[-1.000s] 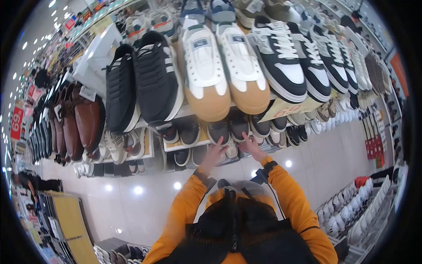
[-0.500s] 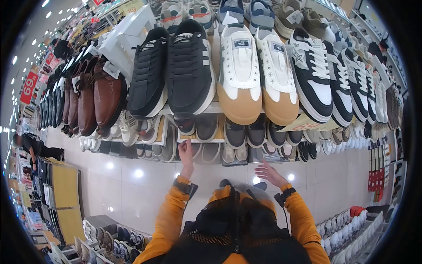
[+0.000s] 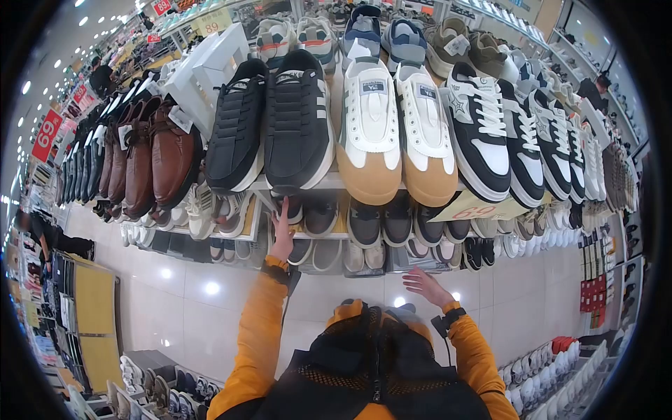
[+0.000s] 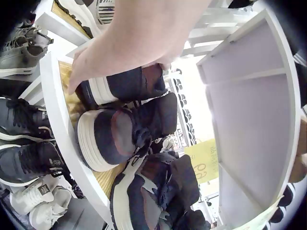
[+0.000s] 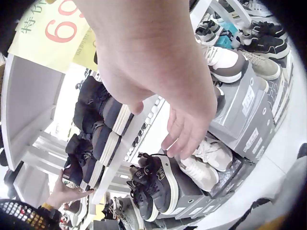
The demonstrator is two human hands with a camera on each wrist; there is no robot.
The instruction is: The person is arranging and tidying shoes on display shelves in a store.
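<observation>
My left hand (image 3: 282, 236) reaches to the middle shelf, at the outer dark shoe (image 3: 292, 211) of a row. In the left wrist view that hand (image 4: 129, 45) lies across this dark shoe (image 4: 120, 88), which has a thick white sole, and hides part of it. The right wrist view shows my left hand (image 5: 64, 194) from the side, fingers spread and right at the shoe's end. My right hand (image 3: 428, 287) hangs in the air before the lower shelf, fingers loosely extended, holding nothing. In its wrist view, pale sneakers (image 5: 199, 170) lie beyond the fingertips.
Above stand black sneakers (image 3: 301, 126), white-and-tan sneakers (image 3: 371, 133) and black-and-white sneakers (image 3: 483, 133) on the top shelf. A yellow price sign (image 3: 483, 206) hangs from its edge. Grey shoe boxes (image 5: 235, 105) stand low down. Another person (image 3: 52, 241) is at the far left.
Both hands were close together at the middle shoes, then parted. My left hand has moved left and up to the outer dark shoe; my right hand has drawn back from the shelf.
</observation>
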